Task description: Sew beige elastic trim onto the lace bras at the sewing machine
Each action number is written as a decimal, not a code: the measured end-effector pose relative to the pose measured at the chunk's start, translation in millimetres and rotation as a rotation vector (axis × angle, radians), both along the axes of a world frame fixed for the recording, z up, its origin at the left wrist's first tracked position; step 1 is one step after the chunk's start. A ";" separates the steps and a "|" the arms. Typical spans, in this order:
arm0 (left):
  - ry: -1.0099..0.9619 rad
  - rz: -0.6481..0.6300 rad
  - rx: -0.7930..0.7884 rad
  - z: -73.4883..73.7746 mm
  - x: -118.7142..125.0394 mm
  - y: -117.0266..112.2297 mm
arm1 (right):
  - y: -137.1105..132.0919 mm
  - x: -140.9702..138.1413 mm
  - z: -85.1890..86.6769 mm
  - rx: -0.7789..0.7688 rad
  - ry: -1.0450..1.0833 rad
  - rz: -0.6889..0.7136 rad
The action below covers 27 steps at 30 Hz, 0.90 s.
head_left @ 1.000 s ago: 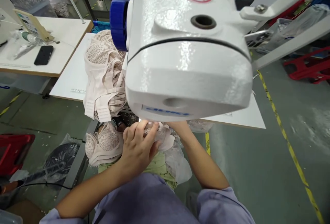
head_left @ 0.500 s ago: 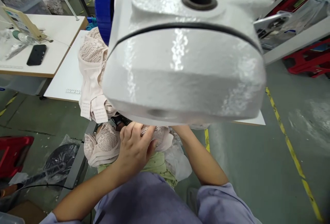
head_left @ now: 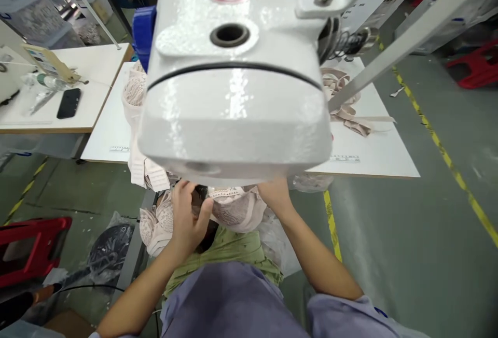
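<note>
2 hands work beneath the overhanging sewing-machine head [head_left: 235, 130]. At far left, a dark phone [head_left: 69, 103] lies on a neighbouring surface [head_left: 23, 124]. Next, a stack of beige lace bras [head_left: 134, 94] rests on the white surface [head_left: 103, 138], partly hidden behind the machine head; 1 more lace bra [head_left: 161, 221] sits lower, just beside the left hand [head_left: 189, 221].

That hand is what has changed: 0.5 s ago it lay across the lace cup [head_left: 239, 212], and now it has moved left with its thumb drawn apart. More of the cup shows between the hands, above the green cloth [head_left: 229, 250], so the piece seems freer on its left side and probably steadied more from the right. The left forearm slants up from the lower left, back of the hand upward; its fingers are spread and bent, a dark gap inside them, the thumb tip at the cup's left edge, perhaps touching.

The right hand [head_left: 274, 193] reaches up and inward at the cup's right end; its fingers are hidden under the machine, so I cannot tell whether they grip. Farther right, beige straps [head_left: 360, 125] lie loose.
</note>
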<state>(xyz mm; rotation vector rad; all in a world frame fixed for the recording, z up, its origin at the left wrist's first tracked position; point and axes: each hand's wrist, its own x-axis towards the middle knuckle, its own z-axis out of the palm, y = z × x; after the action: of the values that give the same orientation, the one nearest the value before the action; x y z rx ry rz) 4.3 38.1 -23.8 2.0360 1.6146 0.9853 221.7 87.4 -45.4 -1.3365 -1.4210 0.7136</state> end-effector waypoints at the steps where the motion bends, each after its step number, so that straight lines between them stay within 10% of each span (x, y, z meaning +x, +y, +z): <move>1: -0.097 -0.007 -0.080 -2.7 -2.2 4.0 | -6.9 0.3 -4.8 -0.007 0.052 -0.020; 11: -0.442 -0.129 -0.598 -6.8 -6.8 18.0 | -53.5 0.3 -27.2 -0.004 0.098 0.068; 27: 0.066 -0.089 -0.426 11.2 -1.3 18.1 | -53.5 2.7 -30.9 -0.024 -0.077 0.140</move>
<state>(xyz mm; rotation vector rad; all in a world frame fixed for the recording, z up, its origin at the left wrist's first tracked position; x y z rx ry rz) 3.0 56.2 -12.6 1.8398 1.5873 0.4930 224.4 34.0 -76.3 -1.3048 -1.5841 0.7802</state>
